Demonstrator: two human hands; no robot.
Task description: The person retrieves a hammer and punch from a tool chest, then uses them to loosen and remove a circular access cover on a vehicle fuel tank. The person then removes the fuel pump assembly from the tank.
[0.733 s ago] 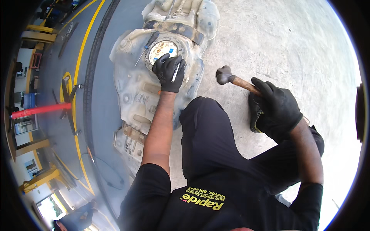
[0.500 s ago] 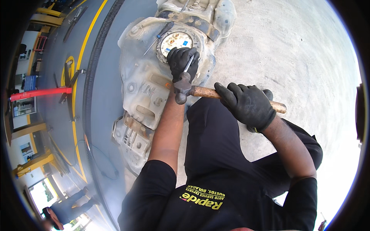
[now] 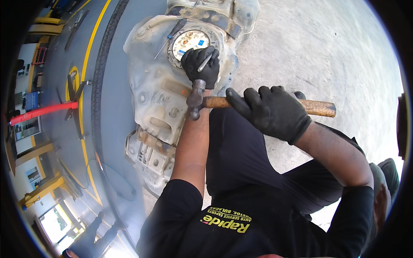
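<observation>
A grey, dusty fuel tank (image 3: pixel 146 81) lies on the floor in front of me, with a round cream-coloured cover (image 3: pixel 189 43) set in a ring on its top. My gloved left hand (image 3: pixel 201 71) is closed around a thin metal punch or chisel (image 3: pixel 204 62) beside the ring's near edge; the tool's tip is hidden. My gloved right hand (image 3: pixel 273 114) grips the wooden handle of a ball-peen hammer (image 3: pixel 195 99). The hammer's head hangs over my left wrist, a little apart from the punch's end. On the tank, left of the cover, rests a screwdriver (image 3: pixel 175 29).
A dark strap (image 3: pixel 211 16) crosses the tank's far part. Concrete floor (image 3: pixel 309 56) spreads to the right. Leftward, a dark ridged strip (image 3: pixel 100 81) borders a grey floor with yellow lines and a red bar (image 3: pixel 43 112). One person (image 3: pixel 92 238) appears lower left, another (image 3: pixel 383 193) behind my right elbow.
The hammer's head has drawn back from the punch's end, and the punch is tilted differently. The tank has shifted slightly left in view. A person has appeared at the lower right.
</observation>
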